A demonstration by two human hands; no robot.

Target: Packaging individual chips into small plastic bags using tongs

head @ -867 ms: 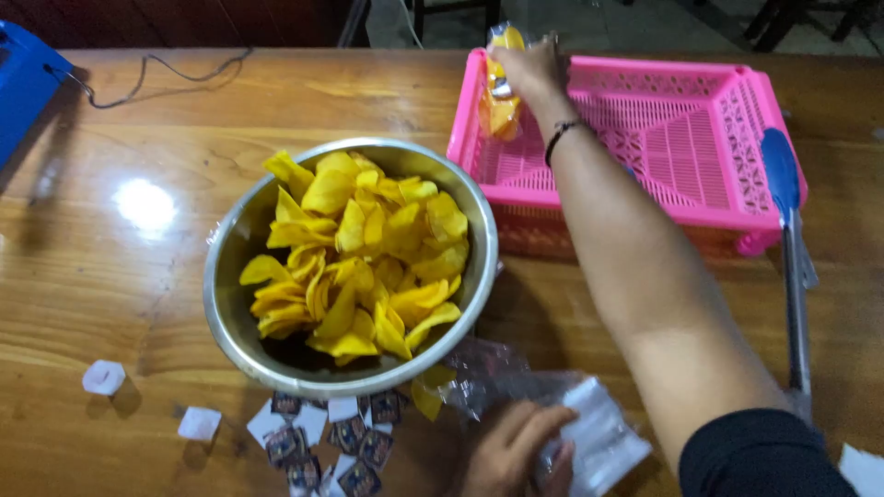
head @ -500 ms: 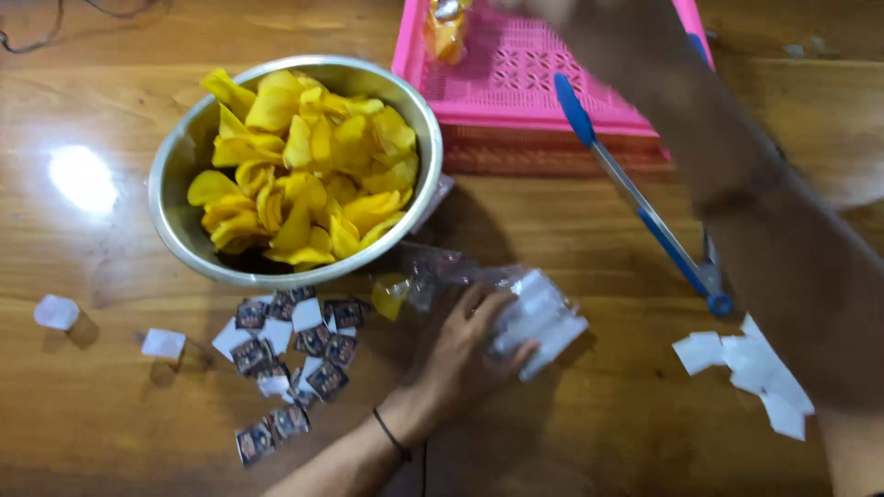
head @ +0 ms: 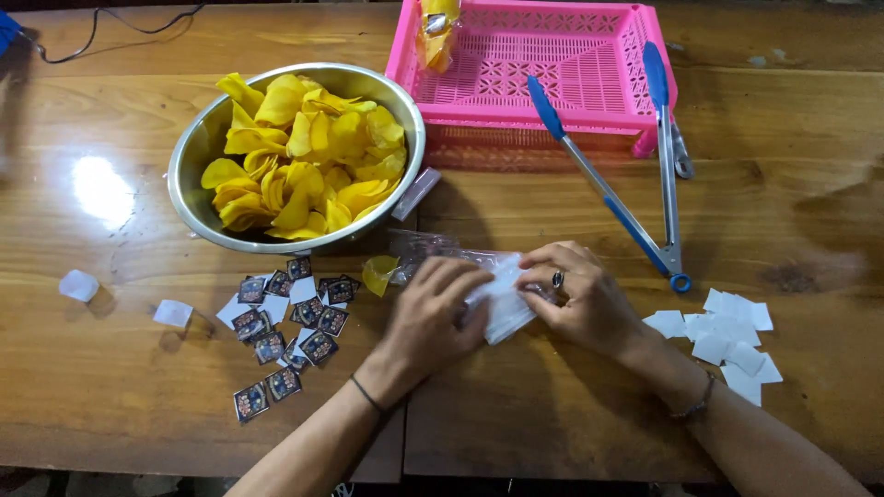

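both hands work at a stack of clear plastic bags (head: 502,294) lying near the middle of the wooden table (head: 552,405), a little toward its near edge. the left hand (head: 433,308) lies flat on the bags, fingers stretched forward and close together, pressing the stack down. the right hand (head: 580,294) is curled narrow, its fingertips pinching the edge of the top bag; a ring sits on one finger. the two hands are just beside each other, almost touching over the plastic.

a single yellow chip (head: 378,273) lies on the table just beside the left end of the bags.

toward the far left of the table stands a round steel bowl (head: 189,198), heaped well above half with yellow chips (head: 304,152), curled and overlapping. at the far edge, right of the bowl and nearly touching it, sits a pink plastic basket (head: 552,101) with a perforated bottom; its only load is a filled bag of chips (head: 436,32) standing in its far left corner. blue-handled metal tongs (head: 635,193) rest with their arms on the basket's front rim and their hinge on the table, near the right hand.

left of the hands, between the bowl and the near edge, lies a scatter of small dark printed labels (head: 290,327) mixed with white ones. a pile of small white paper squares (head: 732,336) lies toward the right, just beside the right wrist. two white squares (head: 78,285) lie apart near the left edge.
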